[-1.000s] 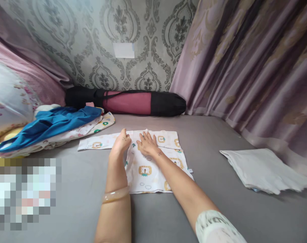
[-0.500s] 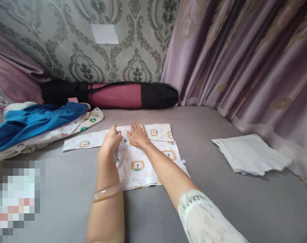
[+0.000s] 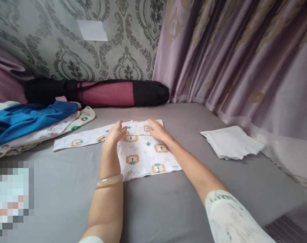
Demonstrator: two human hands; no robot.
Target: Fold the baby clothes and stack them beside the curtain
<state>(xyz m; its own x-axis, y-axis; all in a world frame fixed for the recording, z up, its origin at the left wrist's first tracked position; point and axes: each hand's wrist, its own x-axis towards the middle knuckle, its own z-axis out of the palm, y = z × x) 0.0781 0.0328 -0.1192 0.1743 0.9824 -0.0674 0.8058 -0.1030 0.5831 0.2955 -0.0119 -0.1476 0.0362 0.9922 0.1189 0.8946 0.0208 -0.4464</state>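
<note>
A white long-sleeved top (image 3: 140,152) with a lion print lies on the grey bed sheet. One sleeve stretches out to the left, and the other is folded across the upper part of the body. My left hand (image 3: 116,133) rests where the left sleeve meets the body, thumb held away from the fingers. On the folded sleeve, near the top right edge, lies my right hand (image 3: 157,130) with its fingers extended. Both hands touch the fabric, and neither visibly grips it. A bangle (image 3: 109,181) circles my left forearm.
A blue cloth (image 3: 34,116) tops a pile of clothes at left. Behind lies a long black and maroon bag (image 3: 106,93) against the patterned wall. A folded whitish cloth (image 3: 231,141) is at right, near the purple curtain (image 3: 219,54). A blurred patch covers the lower left.
My right hand has moved right along the folded sleeve toward the top's right edge. The left hand stays near the left sleeve. The view has turned slightly right.
</note>
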